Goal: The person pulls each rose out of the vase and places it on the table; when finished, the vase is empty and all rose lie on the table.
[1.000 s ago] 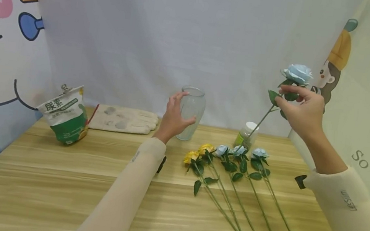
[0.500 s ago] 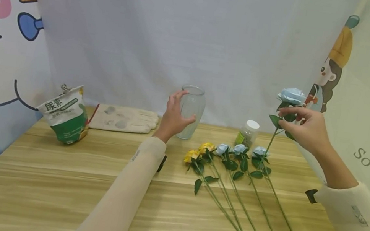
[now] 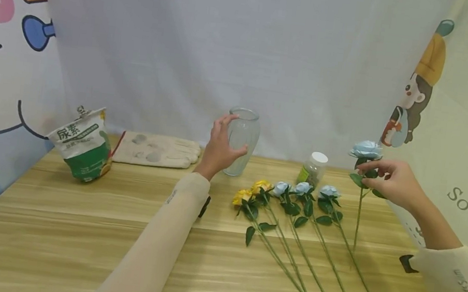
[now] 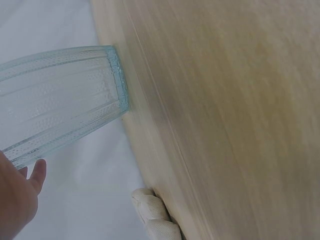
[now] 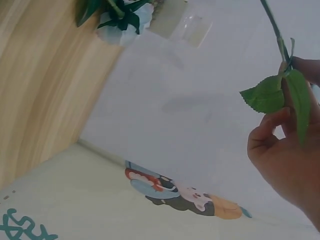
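Just below its bloom, my right hand (image 3: pixel 391 182) pinches the stem of a light blue artificial rose (image 3: pixel 366 150). The rose is upright, its stem hanging down over the table right of the other flowers. In the right wrist view, green leaves (image 5: pixel 270 95) lie against the fingers. My left hand (image 3: pixel 219 146) grips the upper left side of a clear glass vase (image 3: pixel 244 137), with a finger at the rim and the thumb across the front. The vase stands upright near the table's back edge; the left wrist view shows its base (image 4: pixel 119 80) on the wood.
Two yellow roses (image 3: pixel 243 197) and several blue roses (image 3: pixel 328 191) lie fanned out on the wooden table (image 3: pixel 73 243). Behind them stands a white-capped jar (image 3: pixel 313 169). A work glove (image 3: pixel 159 151) and a clipped green-and-white bag (image 3: pixel 85 147) are at left.
My right hand has lowered the blue rose and shifted slightly right, and its stem has swung from slanted to nearly vertical. The left hand and vase have stayed put.
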Available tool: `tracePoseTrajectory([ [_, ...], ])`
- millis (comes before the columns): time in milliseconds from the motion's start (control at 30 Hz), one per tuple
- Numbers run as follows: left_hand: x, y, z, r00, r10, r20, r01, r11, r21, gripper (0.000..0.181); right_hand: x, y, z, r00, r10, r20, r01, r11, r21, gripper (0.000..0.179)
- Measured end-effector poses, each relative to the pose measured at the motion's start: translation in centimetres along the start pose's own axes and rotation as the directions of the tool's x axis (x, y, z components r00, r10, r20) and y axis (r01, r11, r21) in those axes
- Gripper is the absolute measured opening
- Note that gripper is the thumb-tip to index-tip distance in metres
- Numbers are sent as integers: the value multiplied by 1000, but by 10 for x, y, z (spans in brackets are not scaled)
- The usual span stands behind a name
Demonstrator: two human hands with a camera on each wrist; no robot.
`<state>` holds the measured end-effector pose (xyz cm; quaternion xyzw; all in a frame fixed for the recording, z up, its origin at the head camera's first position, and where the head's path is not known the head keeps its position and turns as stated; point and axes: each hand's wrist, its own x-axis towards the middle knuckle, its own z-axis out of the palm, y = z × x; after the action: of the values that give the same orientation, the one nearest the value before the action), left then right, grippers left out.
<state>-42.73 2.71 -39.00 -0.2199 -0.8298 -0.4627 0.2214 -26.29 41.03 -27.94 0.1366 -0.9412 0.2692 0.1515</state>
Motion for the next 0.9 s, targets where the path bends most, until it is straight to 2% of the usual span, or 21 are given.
tracePoseTrajectory([
  [200,1,0,0,1000,-8,2,8,1000,-8,82,-6,27,-4,996,28,81,-26,999,-27,24],
  [400,0,1,-1,1000,-6,0,6,1000,-11,82,-10,51,-3,979,118,164,-119,993,-4,27],
  [700,-1,0,0,1000,-11,4,11,1000,-1,82,-18,86,10,915,217,340,-254,965,65,34],
  [900,0,2,-1,1000,-14,5,14,1000,6,82,-21,98,25,856,273,438,-359,925,124,43],
])
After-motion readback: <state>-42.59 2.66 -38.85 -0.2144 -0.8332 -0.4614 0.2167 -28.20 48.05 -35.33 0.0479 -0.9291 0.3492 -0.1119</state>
